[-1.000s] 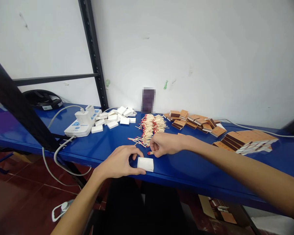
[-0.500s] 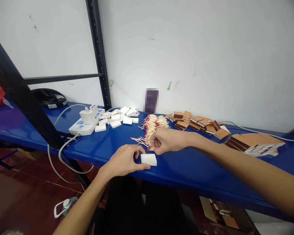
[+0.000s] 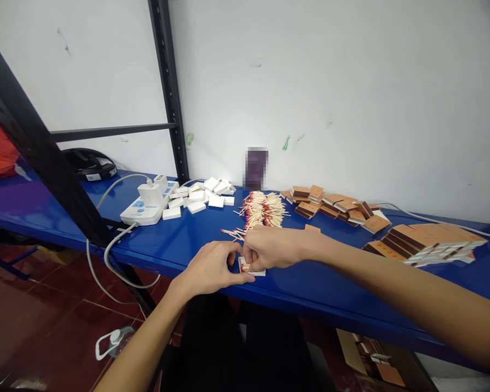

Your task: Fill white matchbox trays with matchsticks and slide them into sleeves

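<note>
A small white matchbox tray (image 3: 260,273) lies on the blue shelf near its front edge. My left hand (image 3: 212,267) steadies it from the left, thumb at the near side and fingers at the far side. With bent fingers pinched together, my right hand (image 3: 271,247) presses a few matches (image 3: 245,268) down into the tray; red heads show at its left end. How many matches there are is hidden by the fingers. Just beyond my right hand spreads a pile of loose red-headed matches (image 3: 265,207).
White trays (image 3: 212,196) are heaped at the back left beside a power strip (image 3: 147,209) with cables. Brown matchbox sleeves (image 3: 338,207) lie scattered at the back right, with a stacked block of sleeves (image 3: 428,242) nearer. A black shelf post (image 3: 53,147) stands left.
My right hand has moved from the near edge of the match pile to the tray, bringing matches into it. My left hand keeps its hold on the tray.
</note>
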`<action>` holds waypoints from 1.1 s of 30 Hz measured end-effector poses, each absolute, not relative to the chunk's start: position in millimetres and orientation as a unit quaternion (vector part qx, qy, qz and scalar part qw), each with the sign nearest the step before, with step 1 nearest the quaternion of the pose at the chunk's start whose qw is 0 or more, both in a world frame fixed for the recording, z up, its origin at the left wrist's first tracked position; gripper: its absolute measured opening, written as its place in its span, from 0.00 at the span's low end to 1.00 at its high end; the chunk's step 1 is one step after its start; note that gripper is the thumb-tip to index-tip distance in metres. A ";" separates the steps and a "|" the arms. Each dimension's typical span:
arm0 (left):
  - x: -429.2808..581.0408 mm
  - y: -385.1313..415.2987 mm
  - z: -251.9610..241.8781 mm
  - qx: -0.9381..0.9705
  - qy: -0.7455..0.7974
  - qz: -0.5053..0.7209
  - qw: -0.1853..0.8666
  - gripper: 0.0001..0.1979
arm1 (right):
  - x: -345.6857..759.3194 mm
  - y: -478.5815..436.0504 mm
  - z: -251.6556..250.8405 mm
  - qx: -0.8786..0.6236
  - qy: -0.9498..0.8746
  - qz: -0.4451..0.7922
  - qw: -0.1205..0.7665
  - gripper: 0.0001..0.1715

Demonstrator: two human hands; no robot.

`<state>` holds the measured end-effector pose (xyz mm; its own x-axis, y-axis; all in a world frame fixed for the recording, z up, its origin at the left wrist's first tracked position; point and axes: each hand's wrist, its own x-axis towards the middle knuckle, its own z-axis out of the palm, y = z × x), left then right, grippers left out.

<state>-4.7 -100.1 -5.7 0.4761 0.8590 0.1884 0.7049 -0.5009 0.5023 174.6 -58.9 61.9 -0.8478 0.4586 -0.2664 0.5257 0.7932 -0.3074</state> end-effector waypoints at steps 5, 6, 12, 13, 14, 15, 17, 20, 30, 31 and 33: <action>-5.3 -100.5 -3.9 0.840 0.465 0.214 0.181 0.19 | 190.9 -48.4 73.8 0.283 0.945 -0.159 0.042 0.08; -5.7 -100.7 -3.2 0.840 0.462 0.215 0.185 0.20 | 195.3 -43.6 74.5 0.303 0.941 -0.145 0.035 0.08; -9.1 -103.3 0.3 0.840 0.441 0.218 0.229 0.17 | 210.5 -16.2 54.2 0.351 0.934 -0.063 0.029 0.07; -9.4 -103.7 0.5 0.839 0.441 0.219 0.232 0.17 | 210.8 -13.7 49.5 0.344 0.937 -0.056 0.028 0.06; -9.6 -103.9 0.6 0.839 0.441 0.220 0.232 0.16 | 210.7 -11.8 45.4 0.338 0.939 -0.054 0.028 0.07; -9.7 -104.0 0.6 0.839 0.441 0.221 0.230 0.16 | 210.3 -10.6 42.3 0.334 0.940 -0.057 0.029 0.08; -9.4 -103.7 0.4 0.841 0.441 0.221 0.225 0.17 | 209.1 -9.9 39.1 0.334 0.940 -0.069 0.031 0.08; -8.9 -102.5 -0.5 0.843 0.442 0.216 0.218 0.17 | 207.1 -11.8 40.8 0.346 0.933 -0.095 0.041 0.06; -10.0 -101.7 -4.7 0.851 0.435 0.214 0.202 0.18 | 210.5 -28.4 53.6 0.370 0.912 -0.164 0.069 0.05; -10.0 -101.9 -4.6 0.851 0.435 0.214 0.201 0.18 | 211.5 -29.3 53.9 0.367 0.915 -0.158 0.059 0.05; -9.7 -102.1 -4.2 0.851 0.436 0.214 0.200 0.17 | 212.2 -30.9 54.0 0.364 0.920 -0.143 0.026 0.05</action>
<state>-9.7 -102.1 -4.2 0.5291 0.8272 0.1892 0.6560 -0.5401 0.5272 212.2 -30.9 54.0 -0.7343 0.6615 -0.1525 0.6766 0.6948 -0.2439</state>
